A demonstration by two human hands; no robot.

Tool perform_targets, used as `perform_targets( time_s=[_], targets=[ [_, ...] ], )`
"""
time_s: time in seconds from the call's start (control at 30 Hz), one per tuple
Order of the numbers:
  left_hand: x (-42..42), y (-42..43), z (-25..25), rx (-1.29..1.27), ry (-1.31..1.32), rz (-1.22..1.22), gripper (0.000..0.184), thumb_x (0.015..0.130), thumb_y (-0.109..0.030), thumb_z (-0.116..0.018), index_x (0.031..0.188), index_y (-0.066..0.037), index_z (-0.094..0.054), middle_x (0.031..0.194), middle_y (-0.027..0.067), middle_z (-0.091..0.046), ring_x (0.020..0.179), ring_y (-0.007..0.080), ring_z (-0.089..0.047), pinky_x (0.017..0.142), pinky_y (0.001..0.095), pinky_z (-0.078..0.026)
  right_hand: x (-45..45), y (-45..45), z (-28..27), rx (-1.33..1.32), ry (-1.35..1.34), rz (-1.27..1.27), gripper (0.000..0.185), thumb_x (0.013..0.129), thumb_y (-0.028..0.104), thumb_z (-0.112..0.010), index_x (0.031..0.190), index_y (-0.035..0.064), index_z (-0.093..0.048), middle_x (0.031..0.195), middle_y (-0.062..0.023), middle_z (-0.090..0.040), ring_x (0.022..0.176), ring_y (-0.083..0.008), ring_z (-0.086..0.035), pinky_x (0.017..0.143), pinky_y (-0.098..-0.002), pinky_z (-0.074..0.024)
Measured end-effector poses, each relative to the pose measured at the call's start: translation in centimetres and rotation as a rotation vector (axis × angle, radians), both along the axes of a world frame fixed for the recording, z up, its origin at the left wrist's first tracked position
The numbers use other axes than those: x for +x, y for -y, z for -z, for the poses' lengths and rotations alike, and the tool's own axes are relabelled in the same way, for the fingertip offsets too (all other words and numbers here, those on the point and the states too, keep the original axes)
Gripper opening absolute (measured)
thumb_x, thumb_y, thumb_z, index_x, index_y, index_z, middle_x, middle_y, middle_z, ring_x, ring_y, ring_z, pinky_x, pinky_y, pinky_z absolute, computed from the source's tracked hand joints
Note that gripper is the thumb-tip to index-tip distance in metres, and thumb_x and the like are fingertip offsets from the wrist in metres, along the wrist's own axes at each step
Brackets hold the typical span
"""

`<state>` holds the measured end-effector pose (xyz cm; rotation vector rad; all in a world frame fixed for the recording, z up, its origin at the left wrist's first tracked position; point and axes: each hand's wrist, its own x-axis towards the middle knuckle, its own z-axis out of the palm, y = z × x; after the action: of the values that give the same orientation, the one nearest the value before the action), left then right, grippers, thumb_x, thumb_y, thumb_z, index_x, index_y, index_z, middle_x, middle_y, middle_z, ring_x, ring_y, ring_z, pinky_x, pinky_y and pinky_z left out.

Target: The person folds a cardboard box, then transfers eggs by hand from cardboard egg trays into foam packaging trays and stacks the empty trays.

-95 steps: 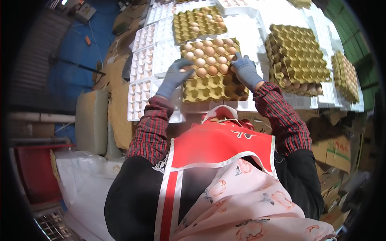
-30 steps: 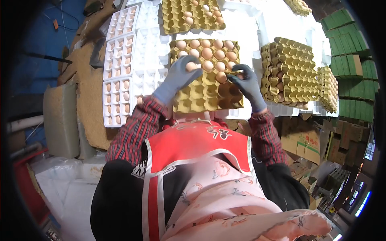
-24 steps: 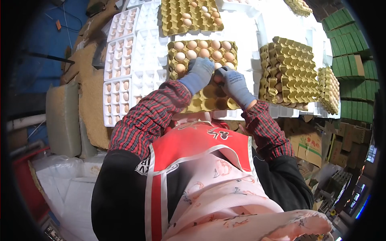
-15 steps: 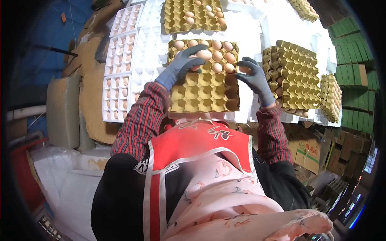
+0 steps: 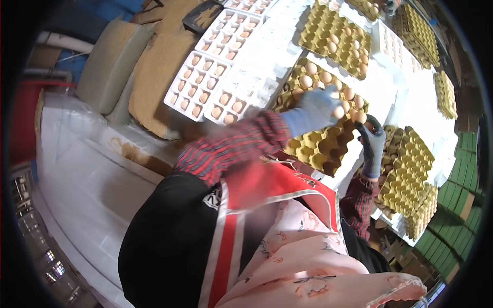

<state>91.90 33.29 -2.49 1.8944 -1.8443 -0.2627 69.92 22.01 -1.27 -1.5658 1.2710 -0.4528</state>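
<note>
My left hand (image 5: 319, 109), in a grey-blue glove and smeared by motion, is over the yellow egg tray (image 5: 313, 146). An egg (image 5: 338, 112) shows at its fingertips, with the fingers closed round it. At the tray's right edge my right hand (image 5: 373, 137), gloved too, has its thumb and fingers curled together at another egg (image 5: 359, 117). Brown eggs (image 5: 306, 81) fill much of the tray's far part. Bare cups show in its near part. My left forearm and hand hide some of the cups.
White egg boxes (image 5: 195, 87) with brown eggs stand to the left. Another yellow tray (image 5: 334, 38), partly filled, lies beyond. Stacked yellow trays (image 5: 408, 169) are on the right, near green stacks (image 5: 457, 200). A padded block (image 5: 114, 66) sits far left.
The view has turned, so the table now appears tilted and shifted right. My left hand has moved across the tray toward my right hand. My right hand has come close to the tray's edge.
</note>
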Motion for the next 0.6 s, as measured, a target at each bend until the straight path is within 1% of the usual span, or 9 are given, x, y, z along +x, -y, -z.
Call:
perform_targets(
  time_s=[0.03,0.1,0.13,0.2,0.27,0.33,0.4,0.47,0.6],
  targets=[
    [2.4,-2.4,-0.1,-0.033,-0.231,-0.128,0.046,0.078,-0.050,-0.073,0.111,-0.018,-0.070,0.124,0.0105,-0.061,0.104,0.0287,-0.066,0.088,0.0414,-0.054,2.0,-0.9,-1.0,0.007,0.097,-0.022,0.036,0.080,0.014,-0.081,0.108,-0.0051,-0.068,0.102,-0.0059,-0.069,0.084,-0.0127,-0.064,0.072,-0.0259,-0.0528],
    [7.6,-6.8,-0.6,0.033,-0.413,-0.348,0.046,0.075,-0.043,-0.081,0.113,-0.019,-0.072,0.128,0.0145,-0.061,0.108,0.0315,-0.065,0.093,0.0384,-0.053,6.5,-2.8,-0.4,-0.116,0.217,-0.181,0.044,0.078,0.012,-0.082,0.116,-0.0039,-0.066,0.117,-0.0100,-0.064,0.095,-0.0155,-0.064,0.077,-0.0261,-0.0540],
    [10.0,-8.7,-0.3,0.117,-0.284,-0.489,0.045,0.073,-0.039,-0.083,0.110,-0.016,-0.073,0.130,0.0152,-0.060,0.112,0.0299,-0.064,0.095,0.0365,-0.053,9.5,-3.9,-0.8,-0.333,0.212,-0.444,0.046,0.077,0.013,-0.083,0.117,-0.0021,-0.066,0.124,-0.0098,-0.060,0.104,-0.0176,-0.062,0.083,-0.0287,-0.0544],
    [14.6,-11.5,3.3,0.275,-0.092,-0.563,0.046,0.075,-0.040,-0.080,0.113,-0.015,-0.071,0.125,0.0139,-0.060,0.110,0.0290,-0.063,0.093,0.0398,-0.053,16.0,-7.0,-1.6,-0.290,0.146,-0.693,0.048,0.074,0.014,-0.084,0.116,0.0009,-0.067,0.131,-0.0142,-0.059,0.116,-0.0256,-0.061,0.098,-0.0351,-0.0485],
    [15.7,-12.7,6.6,0.344,0.106,-0.528,0.036,0.083,-0.037,-0.071,0.114,-0.018,-0.069,0.126,0.0108,-0.058,0.114,0.0272,-0.060,0.095,0.0399,-0.051,21.3,-8.8,0.6,-0.593,-0.053,-0.923,0.037,0.072,0.020,-0.081,0.106,0.0114,-0.070,0.129,-0.0152,-0.060,0.108,-0.0375,-0.063,0.091,-0.0443,-0.0521],
    [17.2,-13.0,10.7,0.399,0.306,-0.429,0.032,0.087,-0.037,-0.065,0.114,-0.021,-0.068,0.125,0.0081,-0.057,0.116,0.0256,-0.058,0.095,0.0393,-0.049,26.3,-10.0,2.7,-0.669,-0.519,-1.180,0.030,0.075,0.022,-0.076,0.104,0.0136,-0.071,0.122,-0.0182,-0.061,0.103,-0.0359,-0.066,0.088,-0.0440,-0.0537],
    [17.6,-12.7,8.7,0.562,0.261,-0.378,0.031,0.090,-0.028,-0.064,0.120,-0.020,-0.067,0.138,0.0091,-0.052,0.125,0.0262,-0.054,0.103,0.0372,-0.046,27.7,-9.6,8.6,-0.754,-0.573,-1.254,0.028,0.076,0.021,-0.075,0.103,0.0130,-0.071,0.115,-0.0192,-0.062,0.101,-0.0360,-0.066,0.086,-0.0442,-0.0543],
    [18.5,-12.9,8.9,0.549,0.215,-0.354,0.032,0.090,-0.028,-0.065,0.121,-0.021,-0.067,0.140,0.0085,-0.051,0.126,0.0262,-0.053,0.104,0.0366,-0.046,27.9,-9.3,7.4,-0.689,-0.622,-1.272,0.024,0.082,0.022,-0.069,0.103,0.0125,-0.071,0.113,-0.0177,-0.062,0.100,-0.0349,-0.067,0.084,-0.0450,-0.0550],
    [20.6,-13.4,8.7,0.117,-0.257,-0.441,0.030,0.089,-0.023,-0.064,0.117,-0.011,-0.067,0.119,0.0153,-0.065,0.110,0.0310,-0.063,0.096,0.0405,-0.050,30.1,-9.6,7.7,-0.683,-0.379,-0.975,0.022,0.086,0.019,-0.063,0.106,0.0109,-0.068,0.114,-0.0155,-0.062,0.100,-0.0338,-0.066,0.084,-0.0453,-0.0540]
  ],
)
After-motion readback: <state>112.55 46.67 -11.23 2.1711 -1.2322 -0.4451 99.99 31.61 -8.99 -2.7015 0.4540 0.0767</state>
